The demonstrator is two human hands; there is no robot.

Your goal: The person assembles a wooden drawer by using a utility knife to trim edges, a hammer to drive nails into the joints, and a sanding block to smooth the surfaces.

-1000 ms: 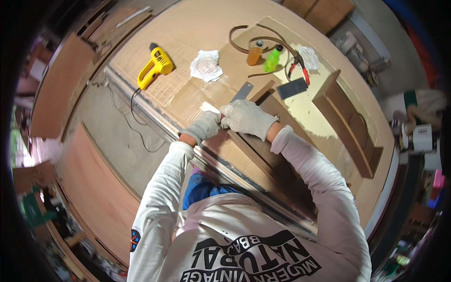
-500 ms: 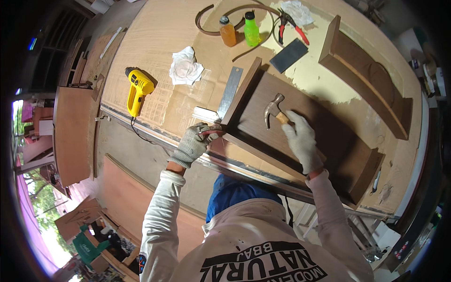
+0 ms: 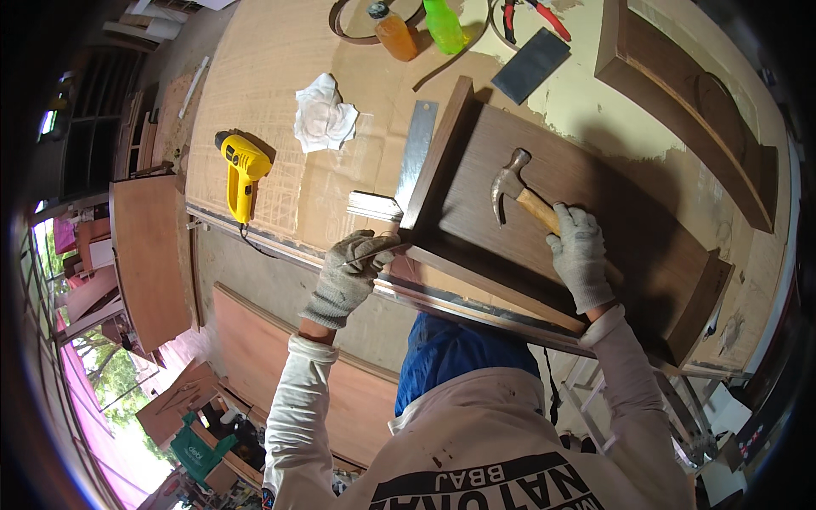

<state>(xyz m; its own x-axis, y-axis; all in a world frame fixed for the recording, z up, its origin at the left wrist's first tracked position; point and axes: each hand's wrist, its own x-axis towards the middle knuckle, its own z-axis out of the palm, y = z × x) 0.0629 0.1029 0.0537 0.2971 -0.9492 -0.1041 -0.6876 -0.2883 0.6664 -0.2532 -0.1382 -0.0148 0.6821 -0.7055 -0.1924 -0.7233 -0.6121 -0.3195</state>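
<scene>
My right hand [image 3: 580, 255], in a pale knit glove, grips the wooden handle of a claw hammer [image 3: 510, 180]. The hammer's metal head hangs over the inside of a brown wooden box or drawer frame [image 3: 501, 144] with raised sides. My left hand [image 3: 347, 274], also gloved, is closed at the frame's near-left corner. Its fingers pinch a thin, narrow thing [image 3: 372, 253] that points toward that corner; its kind is unclear. A metal try square [image 3: 416, 153] lies along the frame's left side, its thicker stock close beyond my left hand.
A yellow heat gun [image 3: 245, 174] and a crumpled white cloth [image 3: 325, 117] lie left on the worktable [image 3: 272, 85]. Behind stand an orange bottle [image 3: 393, 34] and green bottle [image 3: 444, 27], beside a dark flat block [image 3: 531, 65] and red-handled pliers [image 3: 548, 17]. A curved-edged wooden piece [image 3: 688, 110] lies right.
My right hand and the hammer have moved right and slightly nearer me. My left hand stays at the corner, its fingers slightly shifted. The view has tilted, so the table's things sit higher.
</scene>
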